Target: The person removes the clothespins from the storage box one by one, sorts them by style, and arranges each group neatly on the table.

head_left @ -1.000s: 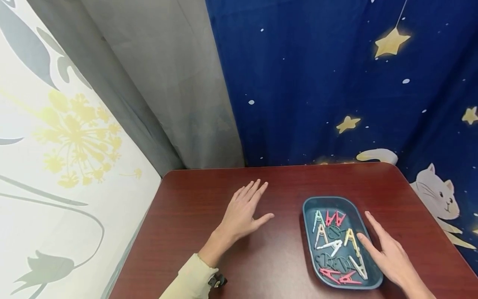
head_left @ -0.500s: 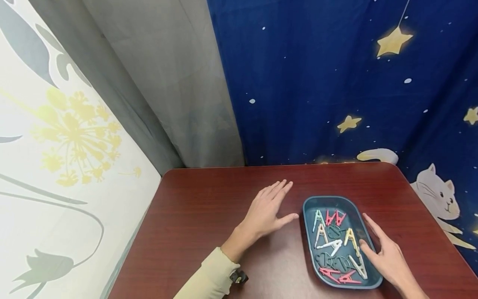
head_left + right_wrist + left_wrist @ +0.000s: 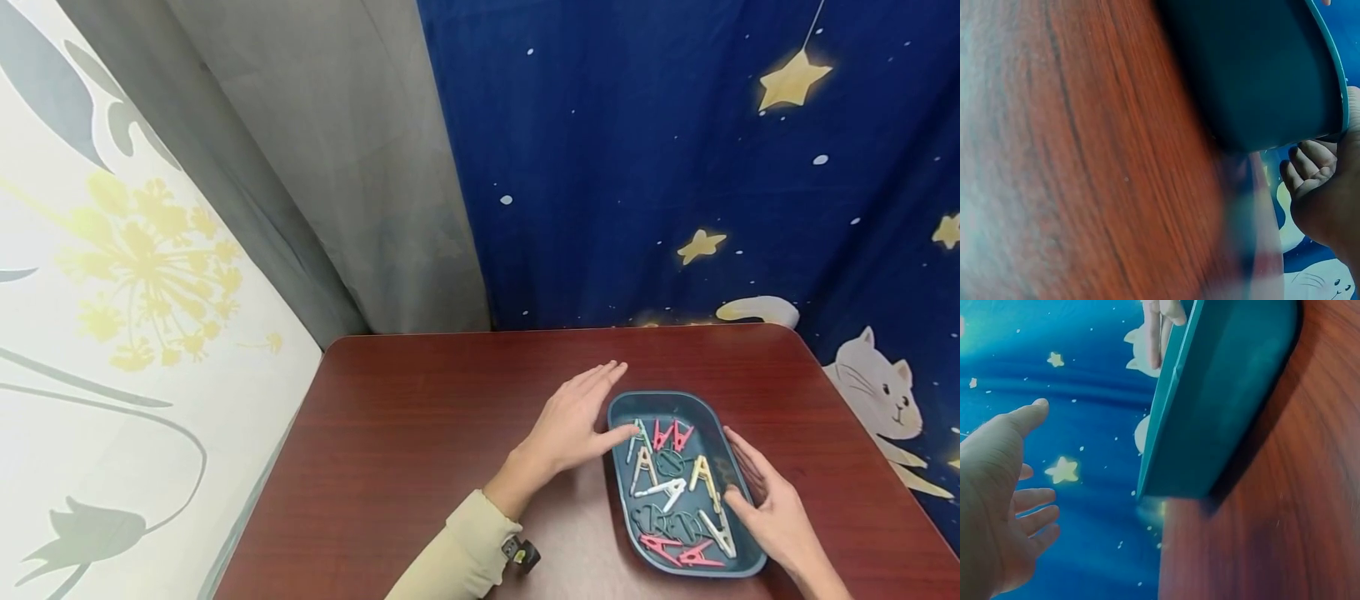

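Observation:
A dark blue-green plastic tray [image 3: 626,517] lies on the table, holding several clothespins in red, white, yellow, peach and mint, plus dark green looped pieces. My right hand [image 3: 776,508] grips its right side, thumb over the rim and fingers along the outer wall. In the right wrist view the fingers [image 3: 1310,164] show curled by the tray's end wall. At the tray's left side my left hand [image 3: 570,425] hovers with straight fingers, its thumb above the left rim by the mint clothespin [image 3: 639,433]. The left wrist view shows this hand [image 3: 1004,494] apart from the tray wall.
The red-brown wooden table [image 3: 390,433] extends to the left of the tray. Behind it hang a grey curtain [image 3: 360,167] and a blue starry curtain [image 3: 600,167]. A patterned white panel [image 3: 112,450] stands along the left edge.
My left hand has moved right across the table to the tray's left rim. My right hand has drawn closer onto the tray's right rim. The tray has stayed in place.

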A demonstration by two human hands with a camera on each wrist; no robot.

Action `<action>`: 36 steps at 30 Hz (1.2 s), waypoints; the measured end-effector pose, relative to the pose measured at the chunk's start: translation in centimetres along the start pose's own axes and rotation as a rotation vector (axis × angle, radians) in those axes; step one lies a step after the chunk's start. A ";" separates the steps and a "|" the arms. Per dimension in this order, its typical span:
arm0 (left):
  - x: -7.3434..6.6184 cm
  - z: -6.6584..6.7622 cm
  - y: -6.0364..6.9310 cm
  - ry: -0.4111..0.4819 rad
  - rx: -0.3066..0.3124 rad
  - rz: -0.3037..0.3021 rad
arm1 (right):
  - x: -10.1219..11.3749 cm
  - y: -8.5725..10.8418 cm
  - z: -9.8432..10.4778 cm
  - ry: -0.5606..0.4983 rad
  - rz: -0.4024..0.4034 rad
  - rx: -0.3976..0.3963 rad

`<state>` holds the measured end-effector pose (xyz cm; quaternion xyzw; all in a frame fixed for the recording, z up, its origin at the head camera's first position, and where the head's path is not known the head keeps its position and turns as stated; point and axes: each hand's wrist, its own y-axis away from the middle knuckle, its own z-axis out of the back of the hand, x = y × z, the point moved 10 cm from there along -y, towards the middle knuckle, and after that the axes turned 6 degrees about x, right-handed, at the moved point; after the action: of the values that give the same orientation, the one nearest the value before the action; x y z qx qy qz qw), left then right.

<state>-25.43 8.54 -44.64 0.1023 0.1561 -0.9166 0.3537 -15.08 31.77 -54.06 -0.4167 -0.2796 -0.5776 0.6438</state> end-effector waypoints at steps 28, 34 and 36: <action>-3.8 -8.5 -3.6 0.260 0.087 0.068 | -0.3 0.2 0.1 -0.099 0.024 -0.049; -4.2 -8.9 -4.2 0.251 0.092 0.079 | -0.3 0.2 0.1 -0.107 0.029 -0.047; -4.4 -9.1 -4.5 0.244 0.088 0.077 | -0.3 0.2 0.1 -0.110 0.026 -0.043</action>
<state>-24.58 17.64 -50.82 0.2345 0.1535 -0.8890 0.3620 -14.95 32.00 -54.34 -0.4652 -0.2966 -0.5512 0.6259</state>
